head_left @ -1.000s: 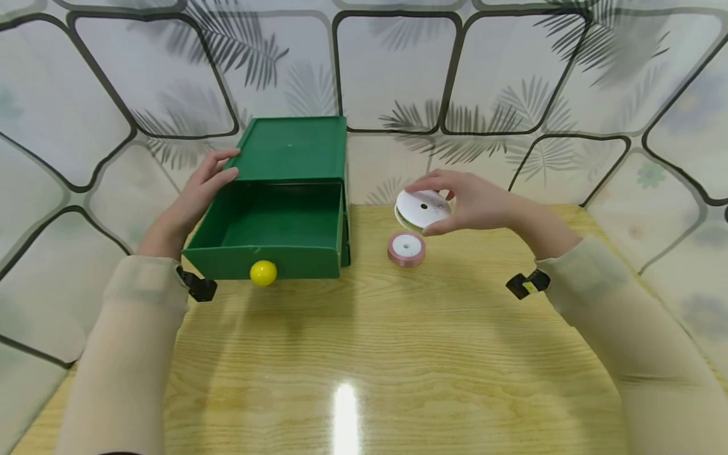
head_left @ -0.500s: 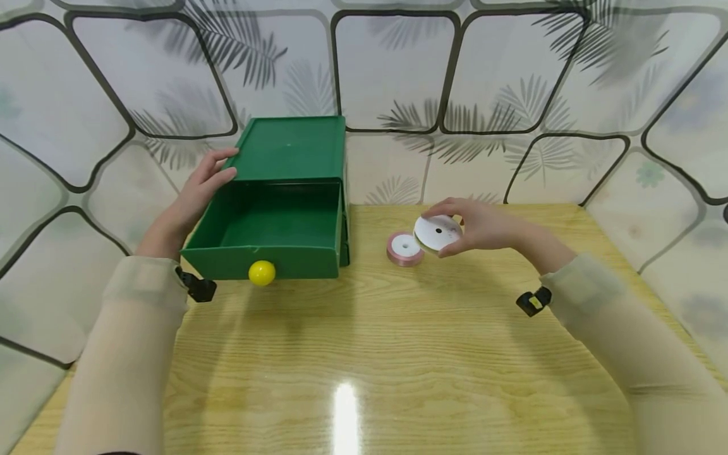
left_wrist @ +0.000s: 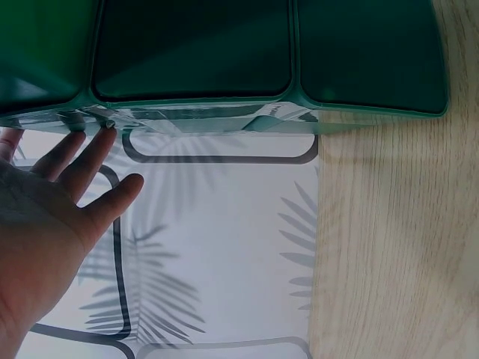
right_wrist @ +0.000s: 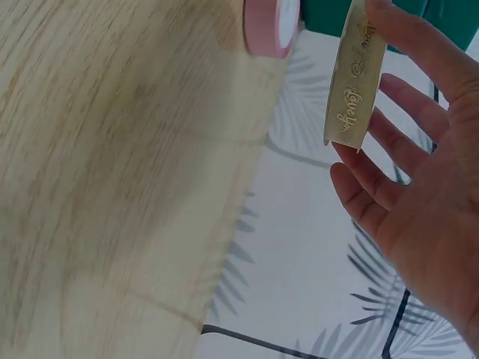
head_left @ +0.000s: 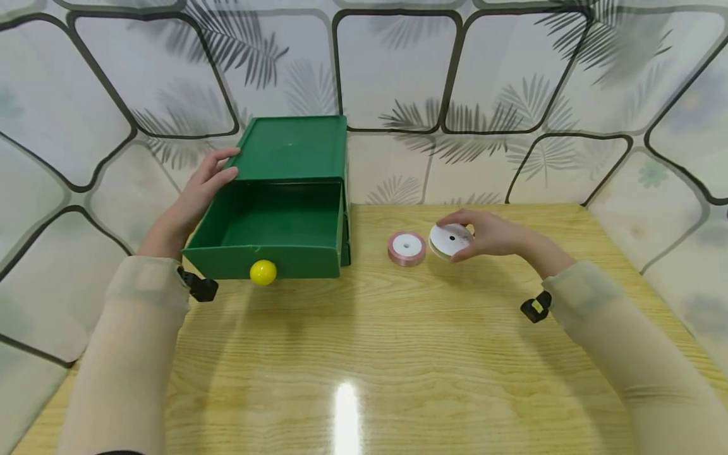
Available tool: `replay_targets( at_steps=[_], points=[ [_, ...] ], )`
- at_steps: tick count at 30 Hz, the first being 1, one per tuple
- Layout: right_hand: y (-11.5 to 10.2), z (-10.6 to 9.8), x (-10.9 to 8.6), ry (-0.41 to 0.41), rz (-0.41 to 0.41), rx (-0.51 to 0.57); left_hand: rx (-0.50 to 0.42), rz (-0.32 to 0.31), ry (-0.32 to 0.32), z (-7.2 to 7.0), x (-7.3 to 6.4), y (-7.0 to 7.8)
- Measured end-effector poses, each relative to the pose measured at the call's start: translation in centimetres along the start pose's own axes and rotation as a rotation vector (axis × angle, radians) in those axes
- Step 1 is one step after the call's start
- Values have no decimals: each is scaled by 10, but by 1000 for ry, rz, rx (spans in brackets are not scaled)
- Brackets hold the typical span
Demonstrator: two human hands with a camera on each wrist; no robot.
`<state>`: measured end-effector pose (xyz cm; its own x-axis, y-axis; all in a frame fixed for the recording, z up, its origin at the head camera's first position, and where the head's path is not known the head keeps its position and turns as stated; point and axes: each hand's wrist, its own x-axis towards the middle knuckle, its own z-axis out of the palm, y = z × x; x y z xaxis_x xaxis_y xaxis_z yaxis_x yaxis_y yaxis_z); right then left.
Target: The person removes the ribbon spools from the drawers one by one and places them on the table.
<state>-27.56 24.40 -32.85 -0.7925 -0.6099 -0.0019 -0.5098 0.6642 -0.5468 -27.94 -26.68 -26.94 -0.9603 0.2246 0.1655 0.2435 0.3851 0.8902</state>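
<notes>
My right hand (head_left: 486,234) grips a ribbon spool (head_left: 451,239) by its edge, thumb on the near side and fingers on the far side. White discs face the spool, and in the right wrist view its ribbon (right_wrist: 353,86) is pale gold with printed lettering. Just left of it, a pink ribbon spool (head_left: 406,248) lies flat on the table. My left hand (head_left: 196,199) rests with extended fingers against the left side of a green drawer box (head_left: 292,148). The box's upper drawer (head_left: 301,262), with a yellow round knob (head_left: 263,273), is pulled out and bare inside.
The wooden table (head_left: 398,354) runs up to a wall covering (head_left: 392,69) with leaf prints and dark outlines at the back and sides. Black wrist cameras sit at both cuffs.
My right hand has moved right and toward me with the gold ribbon spool, from behind the pink spool to beside it. My left hand and the drawer box have stayed put.
</notes>
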Motion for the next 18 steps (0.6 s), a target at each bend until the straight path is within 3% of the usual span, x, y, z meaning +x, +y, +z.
replay_targets(
  at_steps=[11,18],
  points=[
    [26,6,6,-25,76,6,-12,-1,0,-1,-1,-1],
    [43,17,11,-4,73,14,-9,-5,-1,-1,-1,-2]
  ],
)
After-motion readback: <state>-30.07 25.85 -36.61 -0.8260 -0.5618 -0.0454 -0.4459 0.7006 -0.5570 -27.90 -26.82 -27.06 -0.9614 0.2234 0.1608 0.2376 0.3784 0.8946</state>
